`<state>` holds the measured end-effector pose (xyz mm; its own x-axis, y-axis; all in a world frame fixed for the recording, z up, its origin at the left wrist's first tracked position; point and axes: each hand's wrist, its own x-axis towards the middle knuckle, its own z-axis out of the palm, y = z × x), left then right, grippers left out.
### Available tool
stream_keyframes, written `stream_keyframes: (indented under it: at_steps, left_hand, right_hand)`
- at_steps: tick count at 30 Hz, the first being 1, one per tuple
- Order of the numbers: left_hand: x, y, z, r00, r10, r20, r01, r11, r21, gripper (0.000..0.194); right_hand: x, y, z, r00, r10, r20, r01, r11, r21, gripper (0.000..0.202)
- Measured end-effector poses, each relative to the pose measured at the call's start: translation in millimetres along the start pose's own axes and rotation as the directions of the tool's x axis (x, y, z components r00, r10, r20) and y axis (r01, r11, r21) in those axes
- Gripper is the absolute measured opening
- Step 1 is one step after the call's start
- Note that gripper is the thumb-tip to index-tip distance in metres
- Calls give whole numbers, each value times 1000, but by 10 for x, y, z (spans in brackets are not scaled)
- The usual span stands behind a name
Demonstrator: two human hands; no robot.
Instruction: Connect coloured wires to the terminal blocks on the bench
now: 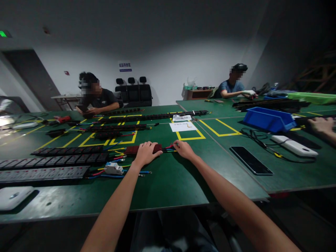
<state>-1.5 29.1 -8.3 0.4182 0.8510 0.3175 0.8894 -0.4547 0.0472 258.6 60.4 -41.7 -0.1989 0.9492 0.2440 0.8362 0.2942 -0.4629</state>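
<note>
My left hand [146, 154] lies over a short dark red block [131, 150], its fingers closed across the top and the thumb stretched along the near side. Coloured wires come out of both ends of the block. At its right end my right hand [183, 149] pinches the red, blue and green wires [169, 148] between thumb and fingertips. To the left are several black power strips [65, 159] in rows, with loose wire ends pointing toward my left hand. A small grey circuit breaker [113, 168] sits on the wires of the nearer strips.
A phone [251, 160], a white power bank [294, 145] with black cable and a blue bin [269, 119] are on the right. A white paper [183, 126] lies beyond my hands. Two people sit across the green table [168, 189]; another person's hand [321, 126] shows far right.
</note>
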Motion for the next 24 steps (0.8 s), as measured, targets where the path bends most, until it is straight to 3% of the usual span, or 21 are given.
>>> stream_keyframes:
  at_steps: [24]
  left_hand:
    - [12, 1, 9, 1000, 0, 4, 0, 1000, 17, 72]
  right_hand:
    - [-25, -64, -39, 999, 42, 1, -42, 998, -47, 25]
